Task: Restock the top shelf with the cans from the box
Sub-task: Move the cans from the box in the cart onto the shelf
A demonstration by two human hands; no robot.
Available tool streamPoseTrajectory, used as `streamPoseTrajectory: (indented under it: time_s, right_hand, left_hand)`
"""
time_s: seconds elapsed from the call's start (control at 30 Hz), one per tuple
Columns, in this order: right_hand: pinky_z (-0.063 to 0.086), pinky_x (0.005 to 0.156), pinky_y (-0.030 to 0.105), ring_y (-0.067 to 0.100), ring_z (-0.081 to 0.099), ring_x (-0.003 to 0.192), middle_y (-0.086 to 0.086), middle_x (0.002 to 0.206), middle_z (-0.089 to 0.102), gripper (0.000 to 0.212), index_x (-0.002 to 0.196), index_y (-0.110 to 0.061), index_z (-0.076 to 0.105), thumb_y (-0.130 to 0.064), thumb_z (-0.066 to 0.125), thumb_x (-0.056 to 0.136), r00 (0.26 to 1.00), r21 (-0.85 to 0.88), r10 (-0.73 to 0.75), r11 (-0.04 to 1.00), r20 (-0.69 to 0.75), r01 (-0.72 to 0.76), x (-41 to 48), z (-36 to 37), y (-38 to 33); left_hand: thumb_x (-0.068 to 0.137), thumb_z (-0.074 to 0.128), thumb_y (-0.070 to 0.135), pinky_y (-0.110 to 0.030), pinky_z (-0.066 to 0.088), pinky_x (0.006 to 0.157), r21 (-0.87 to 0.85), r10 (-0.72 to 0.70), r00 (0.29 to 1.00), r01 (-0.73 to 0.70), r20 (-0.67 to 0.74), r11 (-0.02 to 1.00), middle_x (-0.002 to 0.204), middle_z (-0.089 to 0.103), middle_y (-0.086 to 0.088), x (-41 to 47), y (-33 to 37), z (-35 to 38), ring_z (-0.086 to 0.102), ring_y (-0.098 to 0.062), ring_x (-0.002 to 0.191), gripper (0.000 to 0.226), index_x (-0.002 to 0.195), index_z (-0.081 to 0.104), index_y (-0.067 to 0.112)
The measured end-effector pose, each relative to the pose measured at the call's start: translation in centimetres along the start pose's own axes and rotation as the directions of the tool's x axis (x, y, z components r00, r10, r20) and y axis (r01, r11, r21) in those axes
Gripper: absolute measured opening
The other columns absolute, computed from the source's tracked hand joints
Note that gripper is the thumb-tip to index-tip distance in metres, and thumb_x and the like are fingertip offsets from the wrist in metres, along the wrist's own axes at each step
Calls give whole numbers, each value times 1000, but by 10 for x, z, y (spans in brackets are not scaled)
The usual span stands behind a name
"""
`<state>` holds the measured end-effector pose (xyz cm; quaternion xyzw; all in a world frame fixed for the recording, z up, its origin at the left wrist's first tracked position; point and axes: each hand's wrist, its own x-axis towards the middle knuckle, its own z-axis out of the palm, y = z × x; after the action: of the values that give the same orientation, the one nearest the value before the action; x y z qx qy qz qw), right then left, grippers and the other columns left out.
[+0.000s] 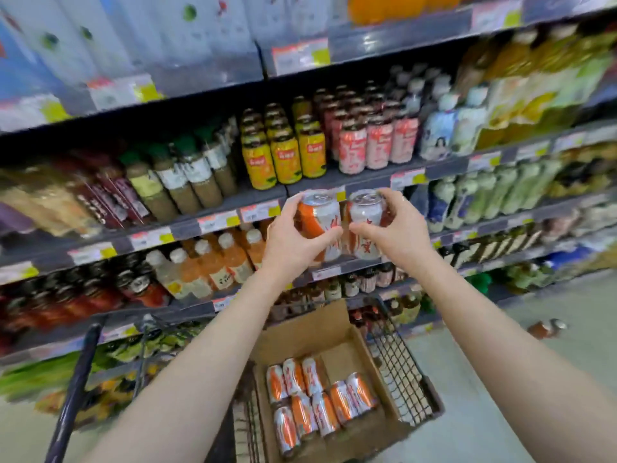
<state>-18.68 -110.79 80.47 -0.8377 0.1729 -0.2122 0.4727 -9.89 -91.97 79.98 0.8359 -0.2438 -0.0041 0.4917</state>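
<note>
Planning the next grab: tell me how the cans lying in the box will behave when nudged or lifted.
The cans lie on their sides in the box, so a nudge would probably roll them. Smooth metal: likely stiff, perhaps slippery. The left hand and right hand each grip one, so probably light enough.

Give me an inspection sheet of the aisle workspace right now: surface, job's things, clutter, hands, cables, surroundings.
Surface: dark shelves packed with bottles, with price tags along the edges; the picture is partly blurred.
Job's things: left can and right can are upright, side by side in front of the shelves. More cans lie on their sides in the cardboard box, which sits in the cart.
Clutter: stray can lying on the floor, right of the cart.
Grippers: left hand grips the left can; right hand grips the right can.
Cables: nothing seen.
Surroundings: shop aisle, pale floor.
</note>
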Motion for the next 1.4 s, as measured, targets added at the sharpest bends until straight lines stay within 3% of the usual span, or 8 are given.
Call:
streamPoseTrajectory:
  time_s: [0.1, 0.23, 0.53, 0.63, 0.77, 0.97, 1.17, 1.4]
  right_hand:
    - [47, 95, 26, 9, 57, 117, -11, 130, 60, 84, 146, -26, 49, -49, 87, 74, 997, 17, -47, 999, -62, 49, 9, -55, -21]
    - [56, 97, 42, 11, 65, 114, -11, 124, 69, 89, 138, -34, 56, -65, 83, 59, 987, 35, -107, 993, -117, 112, 24, -134, -41]
    - [56, 98, 45, 15, 63, 118, -8, 129, 67, 97, 142, -29, 55, -69, 82, 58, 953, 4, -250, 967, -169, 254, 52, -323, -40]
    - [53, 102, 41, 13, 60, 121, -7, 134, 63, 95, 145, -26, 53, -65, 84, 63, 945, -21, -289, 957, -153, 289, 63, -384, -34]
    - [60, 89, 37, 6, 70, 101, -10, 112, 73, 72, 131, -27, 63, -51, 87, 68, 940, 16, -312, 948, -140, 317, 80, -451, -21]
    - [62, 80, 29, 3, 71, 97, -12, 107, 74, 53, 125, -29, 64, -34, 87, 77, 929, 96, -335, 931, -158, 352, 116, -523, -4]
    - [61, 79, 28, 4, 69, 99, -10, 113, 71, 61, 131, -24, 60, -34, 88, 77, 930, 98, -314, 937, -192, 337, 178, -570, 21]
    - [58, 75, 29, 3, 69, 94, -14, 104, 69, 52, 116, -32, 55, -31, 89, 77, 938, 72, -308, 944, -160, 323, 274, -600, 50]
  left_hand:
    - [72, 86, 60, -34, 56, 99, -24, 114, 993, -115, -5, 993, 130, 63, 17, 15, 56, 0, 62, -3, 116, 82, 142, 48, 39]
    - [75, 91, 45, -16, 53, 90, -34, 255, 967, -254, 8, 967, 120, 69, 21, 33, 135, 13, 64, 6, 108, 72, 137, 56, 35]
    - [66, 89, 65, -26, 59, 85, -48, 325, 945, -326, -33, 944, 112, 70, 14, 67, 286, 110, 67, -3, 100, 84, 136, 57, 32]
    - [69, 90, 60, -16, 55, 73, -53, 315, 949, -316, -32, 947, 104, 71, 14, 70, 334, 147, 68, 1, 89, 72, 129, 58, 35]
    - [73, 92, 49, -20, 60, 78, -94, 335, 941, -337, -36, 937, 107, 72, 16, 76, 386, 194, 69, 7, 92, 65, 127, 57, 39]
    - [68, 91, 57, -35, 62, 88, -62, 370, 928, -372, -48, 926, 115, 71, 17, 110, 440, 246, 67, -5, 107, 71, 130, 59, 39]
    - [73, 89, 52, -8, 51, 74, -3, 383, 919, -385, -92, 923, 108, 65, 27, 156, 467, 294, 63, 6, 103, 60, 122, 56, 42]
    - [74, 89, 52, -10, 54, 76, -9, 392, 911, -396, -131, 918, 113, 68, 24, 243, 469, 339, 61, 17, 99, 69, 133, 57, 36]
